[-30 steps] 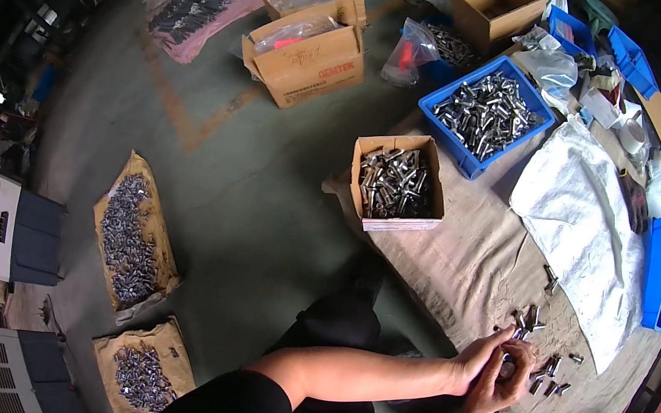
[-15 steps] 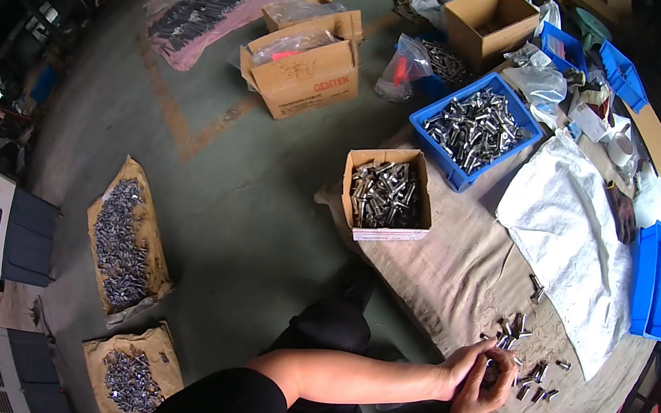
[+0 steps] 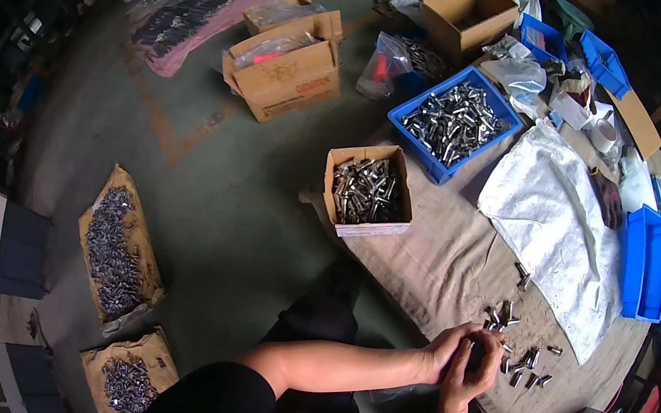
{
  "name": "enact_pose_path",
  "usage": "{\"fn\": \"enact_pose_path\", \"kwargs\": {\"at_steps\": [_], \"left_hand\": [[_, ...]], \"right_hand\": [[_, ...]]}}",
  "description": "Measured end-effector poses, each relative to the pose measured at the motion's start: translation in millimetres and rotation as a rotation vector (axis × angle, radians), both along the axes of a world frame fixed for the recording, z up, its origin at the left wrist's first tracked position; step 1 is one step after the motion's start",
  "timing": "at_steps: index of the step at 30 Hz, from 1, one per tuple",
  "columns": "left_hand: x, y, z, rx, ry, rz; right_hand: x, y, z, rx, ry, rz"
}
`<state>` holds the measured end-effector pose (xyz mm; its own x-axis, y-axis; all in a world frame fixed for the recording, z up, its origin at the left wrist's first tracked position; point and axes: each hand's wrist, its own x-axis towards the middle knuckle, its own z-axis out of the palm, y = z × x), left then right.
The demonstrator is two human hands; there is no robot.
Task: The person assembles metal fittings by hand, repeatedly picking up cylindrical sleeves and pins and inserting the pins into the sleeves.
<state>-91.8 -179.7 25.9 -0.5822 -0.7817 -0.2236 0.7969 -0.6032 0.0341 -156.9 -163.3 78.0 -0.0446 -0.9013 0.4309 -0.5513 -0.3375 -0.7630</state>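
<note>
Head view. I log both hands together at the near edge of the tabletop (image 3: 444, 262). Left hand (image 3: 446, 355) and right hand (image 3: 471, 375) touch, fingers curled around a small dark metal part (image 3: 478, 355); I cannot tell which hand clamps it.

Just beyond the hands lies a loose scatter of small metal pieces (image 3: 520, 359), apparently the remainder to be handled. Farther from the hands: a cardboard box of metal parts (image 3: 368, 191), then a blue bin of metal parts (image 3: 454, 122), both well filled. I judge much stock is left.

Room: the white sack (image 3: 556, 229) lies beyond the scatter. The tabletop edge runs directly under the wrists, so a dropped piece could fall.
</note>
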Motion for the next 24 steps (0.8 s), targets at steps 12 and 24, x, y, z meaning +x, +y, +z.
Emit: {"fn": "enact_pose_path", "kwargs": {"at_steps": [12, 24], "left_hand": [[2.1, -1.4, -30.9, -0.066, 0.031, 0.024], [15.3, -0.6, 17.7, 0.271, -0.135, -0.130]], "right_hand": [[-1.8, -5.8, 6.2, -0.033, 0.205, 0.069], [-23.9, -0.4, 16.7, 0.106, -0.225, 0.082]]}}
